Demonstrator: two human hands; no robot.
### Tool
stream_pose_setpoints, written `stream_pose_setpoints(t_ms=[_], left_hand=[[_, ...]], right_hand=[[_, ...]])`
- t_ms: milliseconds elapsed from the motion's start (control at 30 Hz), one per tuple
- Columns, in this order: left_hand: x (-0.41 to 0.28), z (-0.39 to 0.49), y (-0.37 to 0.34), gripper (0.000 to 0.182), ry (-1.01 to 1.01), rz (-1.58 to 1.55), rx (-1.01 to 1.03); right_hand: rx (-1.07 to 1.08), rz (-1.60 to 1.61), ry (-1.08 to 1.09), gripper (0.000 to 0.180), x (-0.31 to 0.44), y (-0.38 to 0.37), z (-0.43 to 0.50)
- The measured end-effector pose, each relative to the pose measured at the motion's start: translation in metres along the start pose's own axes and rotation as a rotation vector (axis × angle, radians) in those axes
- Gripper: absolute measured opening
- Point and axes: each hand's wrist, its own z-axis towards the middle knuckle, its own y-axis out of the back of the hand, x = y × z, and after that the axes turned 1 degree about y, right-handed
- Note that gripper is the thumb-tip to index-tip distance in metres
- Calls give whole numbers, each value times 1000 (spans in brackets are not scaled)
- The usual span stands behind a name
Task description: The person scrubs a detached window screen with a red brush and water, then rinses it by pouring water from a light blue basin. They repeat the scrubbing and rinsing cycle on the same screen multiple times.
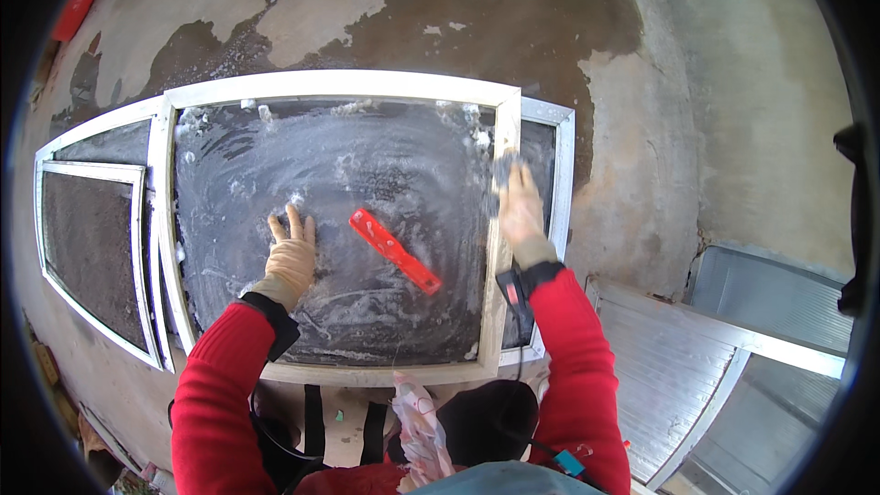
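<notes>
A white-framed window sash (pixel 344 84) with a dark, soap-smeared pane (pixel 330 165) lies flat before me. On the pane's left half rests my left hand (pixel 292 258), in a pale glove, fingers spread and holding nothing. My right hand (pixel 521 210), gloved alike, presses a grey scouring pad (pixel 507 166) against the frame's right rail; the hand partly covers the pad. Between the hands, a red plastic handle-like tool (pixel 395 251) lies slantwise on the pane with foam on it. Foam clumps (pixel 267 113) sit along the pane's top edge and corners.
Another white frame (pixel 565 151) shows from under the sash at right. A smaller framed panel (pixel 141 220) lies at left. Wet patches darken the concrete floor (pixel 426 27) beyond. A metal door or frame panel (pixel 667 350) is at lower right. Something red (pixel 74 10) stands far left.
</notes>
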Motion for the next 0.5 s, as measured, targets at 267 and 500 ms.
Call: stream_pose_setpoints(t_ms=[267, 500], left_hand=[[0, 0, 0, 84, 106, -204, 54], [0, 0, -1, 84, 93, -189, -13]], right_hand=[[-155, 28, 63, 54, 3, 5, -2], [-83, -85, 91, 57, 13, 16, -8]])
